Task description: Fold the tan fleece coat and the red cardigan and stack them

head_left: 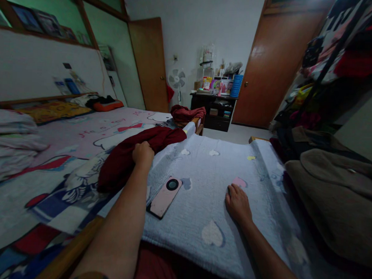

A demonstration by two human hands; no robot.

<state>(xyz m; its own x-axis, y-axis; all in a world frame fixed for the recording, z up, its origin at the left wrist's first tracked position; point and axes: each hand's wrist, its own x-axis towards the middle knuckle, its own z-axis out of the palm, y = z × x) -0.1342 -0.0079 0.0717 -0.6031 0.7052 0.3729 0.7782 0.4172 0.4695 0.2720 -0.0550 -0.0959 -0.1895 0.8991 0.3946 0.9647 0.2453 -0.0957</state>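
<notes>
Pale blue cloth with heart shapes covers the surface (201,221) beneath and between the hands. On its left side, the left hand (143,152) is partly curled on the dark red garment (121,165); whether it grips the fabric, I cannot tell. The right hand (238,201), loosely curled, rests on the cloth by a pink heart. A pink phone (166,197) lies between the hands, nearer the left.
</notes>
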